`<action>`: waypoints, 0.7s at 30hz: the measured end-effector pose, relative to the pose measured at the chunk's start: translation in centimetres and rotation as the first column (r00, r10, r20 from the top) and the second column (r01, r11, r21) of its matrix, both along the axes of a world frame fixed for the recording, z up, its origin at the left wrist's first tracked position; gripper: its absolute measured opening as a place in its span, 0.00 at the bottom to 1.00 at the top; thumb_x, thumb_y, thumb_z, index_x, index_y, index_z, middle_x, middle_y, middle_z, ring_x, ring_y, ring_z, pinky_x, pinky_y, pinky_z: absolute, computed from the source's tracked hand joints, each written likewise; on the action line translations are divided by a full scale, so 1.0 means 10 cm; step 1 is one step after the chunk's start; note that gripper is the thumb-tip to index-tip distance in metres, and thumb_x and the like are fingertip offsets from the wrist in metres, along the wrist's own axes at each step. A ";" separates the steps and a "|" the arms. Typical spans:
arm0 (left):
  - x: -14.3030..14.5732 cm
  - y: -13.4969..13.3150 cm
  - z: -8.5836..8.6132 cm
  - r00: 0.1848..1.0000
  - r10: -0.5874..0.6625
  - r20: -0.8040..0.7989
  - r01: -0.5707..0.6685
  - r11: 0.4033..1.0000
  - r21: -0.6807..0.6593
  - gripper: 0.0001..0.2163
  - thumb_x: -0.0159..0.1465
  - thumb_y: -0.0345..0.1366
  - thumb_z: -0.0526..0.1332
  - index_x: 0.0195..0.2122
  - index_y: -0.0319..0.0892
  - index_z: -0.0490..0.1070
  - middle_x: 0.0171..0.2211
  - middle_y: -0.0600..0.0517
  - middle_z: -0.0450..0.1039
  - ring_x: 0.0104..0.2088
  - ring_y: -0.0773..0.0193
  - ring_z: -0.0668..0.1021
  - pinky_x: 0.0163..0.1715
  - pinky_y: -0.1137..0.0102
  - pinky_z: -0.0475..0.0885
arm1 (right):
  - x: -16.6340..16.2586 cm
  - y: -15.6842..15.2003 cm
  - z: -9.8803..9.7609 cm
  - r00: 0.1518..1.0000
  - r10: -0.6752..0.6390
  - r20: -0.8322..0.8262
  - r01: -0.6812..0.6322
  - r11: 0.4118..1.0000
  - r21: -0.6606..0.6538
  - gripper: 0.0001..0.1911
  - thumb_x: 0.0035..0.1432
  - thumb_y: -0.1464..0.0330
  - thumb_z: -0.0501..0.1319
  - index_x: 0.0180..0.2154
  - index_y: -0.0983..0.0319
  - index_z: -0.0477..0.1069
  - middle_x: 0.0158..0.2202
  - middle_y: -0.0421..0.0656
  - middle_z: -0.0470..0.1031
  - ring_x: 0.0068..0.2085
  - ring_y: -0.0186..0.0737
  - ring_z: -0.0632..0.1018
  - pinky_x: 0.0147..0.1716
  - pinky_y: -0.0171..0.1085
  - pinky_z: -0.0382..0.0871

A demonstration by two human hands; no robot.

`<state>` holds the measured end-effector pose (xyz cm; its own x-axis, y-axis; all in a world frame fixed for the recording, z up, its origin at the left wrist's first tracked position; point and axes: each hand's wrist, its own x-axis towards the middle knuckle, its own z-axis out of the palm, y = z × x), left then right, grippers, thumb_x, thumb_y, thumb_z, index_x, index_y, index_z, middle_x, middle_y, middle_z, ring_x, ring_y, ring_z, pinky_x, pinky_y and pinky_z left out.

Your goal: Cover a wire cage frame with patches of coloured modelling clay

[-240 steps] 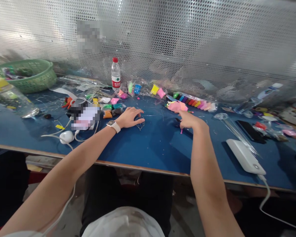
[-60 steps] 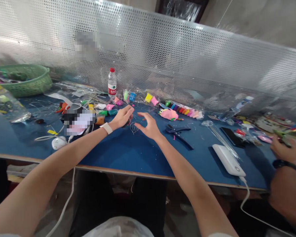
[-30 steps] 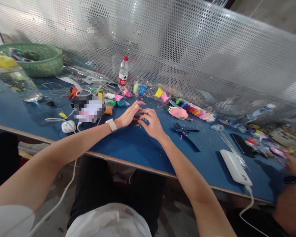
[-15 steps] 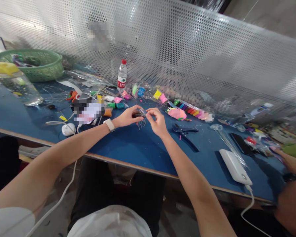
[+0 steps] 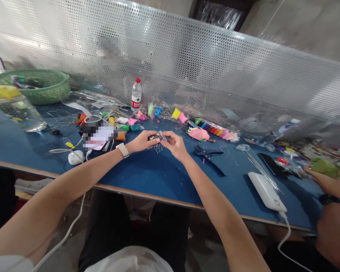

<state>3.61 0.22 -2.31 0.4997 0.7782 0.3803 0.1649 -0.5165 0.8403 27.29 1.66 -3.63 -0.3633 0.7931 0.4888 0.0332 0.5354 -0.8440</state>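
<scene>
My left hand [image 5: 141,141], with a pale watch band at the wrist, has its fingers closed around a small dark packet [image 5: 153,138] in clear plastic. At the packet's right end, my right hand [image 5: 174,144] pinches the clear wrapping with thumb and fingers. Just below the fingers shows a thin wire frame [image 5: 159,148]; whether a hand touches it I cannot tell. A pink clay figure [image 5: 198,133] lies behind and right of my hands. Dark-handled pliers [image 5: 211,159] rest on the blue table [image 5: 153,177] to the right.
Coloured clay packets [image 5: 132,121] line the back, by a red-capped bottle [image 5: 136,94]. At left are a green basket [image 5: 45,92] and yellow-lidded jug [image 5: 19,109]. A white power bank [image 5: 266,192] and black phone [image 5: 272,165] lie right, near another person's hand [image 5: 325,181] holding something green.
The camera view has tilted up, so things sit lower in the picture. My hands have come closer together at the packet. At right, the other person's hand and green object show more.
</scene>
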 end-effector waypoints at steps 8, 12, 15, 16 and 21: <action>0.06 0.01 -0.05 0.994 0.112 -0.011 -0.111 0.993 0.024 0.28 0.81 0.62 0.48 0.38 0.43 0.68 0.26 0.54 0.71 0.20 0.67 0.70 0.21 0.71 0.66 | -0.02 -0.01 -0.02 0.998 -0.057 0.007 0.057 0.998 0.025 0.28 0.55 0.40 0.80 0.43 0.54 0.88 0.53 0.48 0.86 0.54 0.52 0.86 0.51 0.47 0.84; 0.04 0.03 -0.07 0.974 0.227 -0.024 -0.222 0.966 0.136 0.26 0.80 0.60 0.51 0.38 0.44 0.70 0.28 0.53 0.71 0.28 0.63 0.74 0.31 0.68 0.70 | -0.04 -0.02 -0.02 0.997 -0.071 0.018 0.070 0.997 0.023 0.27 0.56 0.40 0.79 0.40 0.55 0.88 0.47 0.47 0.88 0.48 0.50 0.87 0.49 0.47 0.84; 0.04 0.03 -0.05 0.960 0.277 -0.034 -0.264 0.941 0.214 0.23 0.79 0.57 0.54 0.41 0.43 0.74 0.31 0.52 0.75 0.32 0.61 0.76 0.37 0.66 0.72 | -0.04 -0.02 -0.02 0.996 -0.085 0.024 0.084 0.996 0.024 0.25 0.59 0.41 0.78 0.40 0.55 0.88 0.42 0.46 0.89 0.43 0.49 0.87 0.47 0.47 0.84; 0.05 0.03 -0.02 0.956 0.292 -0.029 -0.278 0.933 0.231 0.22 0.79 0.55 0.54 0.42 0.43 0.75 0.34 0.50 0.77 0.34 0.60 0.77 0.39 0.64 0.73 | -0.04 -0.02 -0.02 0.995 -0.097 0.024 0.096 0.995 0.027 0.24 0.59 0.42 0.78 0.40 0.55 0.88 0.42 0.46 0.89 0.42 0.48 0.87 0.47 0.47 0.84; -0.08 -0.11 0.46 0.895 0.415 0.163 -0.442 0.777 0.448 0.14 0.80 0.47 0.58 0.47 0.42 0.78 0.47 0.45 0.84 0.48 0.57 0.82 0.53 0.61 0.78 | -0.02 -0.01 -0.02 0.982 -0.191 0.018 0.189 0.981 0.051 0.22 0.63 0.45 0.76 0.40 0.57 0.88 0.41 0.47 0.90 0.40 0.48 0.88 0.46 0.47 0.83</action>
